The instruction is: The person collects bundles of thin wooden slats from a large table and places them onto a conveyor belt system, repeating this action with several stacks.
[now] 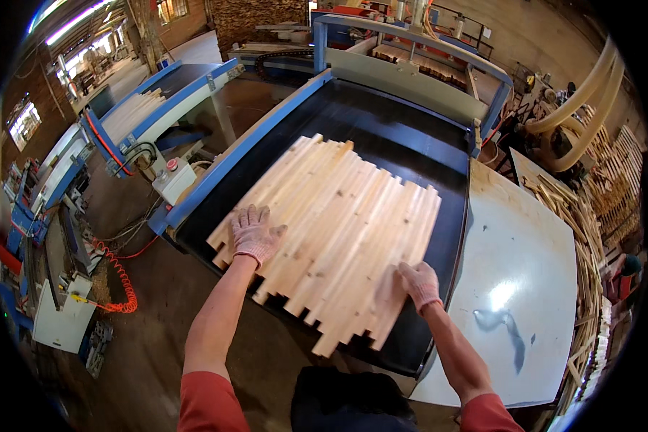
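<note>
A wide row of pale wooden strips point(338, 223) lies side by side on a black conveyor belt point(410, 137), their ends uneven at both the near and far sides. My left hand point(256, 234), in a light knitted glove, rests flat on the strips at the left edge, fingers spread. At the right edge my right hand point(419, 283), gloved the same way, presses against the outermost strips with its fingers bent. Its fingertips and thumb lie on the wood, and part of the grip is hidden behind the hand.
A blue frame point(410, 32) spans the belt's far end. To the right stands a glossy pale table point(518, 288), with piled wood strips point(583, 252) beyond. A control box with a red button point(173, 165) sits left; a coiled orange hose point(126, 288) hangs near a second conveyor point(158, 101).
</note>
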{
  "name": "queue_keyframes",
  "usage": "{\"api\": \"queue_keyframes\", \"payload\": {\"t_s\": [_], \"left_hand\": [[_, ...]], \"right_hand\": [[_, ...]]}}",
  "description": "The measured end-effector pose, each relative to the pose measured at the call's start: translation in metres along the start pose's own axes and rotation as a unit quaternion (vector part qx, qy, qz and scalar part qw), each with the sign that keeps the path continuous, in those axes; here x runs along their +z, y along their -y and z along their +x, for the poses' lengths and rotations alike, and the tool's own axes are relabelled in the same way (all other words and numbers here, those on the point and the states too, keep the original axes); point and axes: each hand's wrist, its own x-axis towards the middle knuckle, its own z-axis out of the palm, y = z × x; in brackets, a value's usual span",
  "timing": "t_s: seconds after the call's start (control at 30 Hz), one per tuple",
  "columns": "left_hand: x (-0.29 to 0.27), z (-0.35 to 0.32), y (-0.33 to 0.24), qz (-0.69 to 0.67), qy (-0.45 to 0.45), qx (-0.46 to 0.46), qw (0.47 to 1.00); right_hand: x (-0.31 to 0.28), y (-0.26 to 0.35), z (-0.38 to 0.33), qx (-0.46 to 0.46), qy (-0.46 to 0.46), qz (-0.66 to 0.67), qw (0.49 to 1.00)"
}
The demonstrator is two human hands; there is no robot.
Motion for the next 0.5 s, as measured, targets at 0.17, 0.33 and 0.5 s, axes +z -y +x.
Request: {"api": "queue_keyframes", "payload": {"t_s": [0.17, 0.33, 0.5], "left_hand": [[0.004, 0.009, 0.010, 0.023, 0.000, -0.011, 1.000], [0.012, -0.002, 0.012, -0.010, -0.035, -0.023, 0.999], [0.036, -0.060, -0.042, -0.227, -0.144, 0.129, 0.954]], "right_hand": [[0.055, 0.092, 0.019, -0.040, 0.019, 0.065, 0.997], [0.080, 0.117, 0.022, -0.085, -0.036, 0.079, 0.993], [0.078, 0.046, -0.016, -0.180, 0.154, 0.376, 0.896]]}}
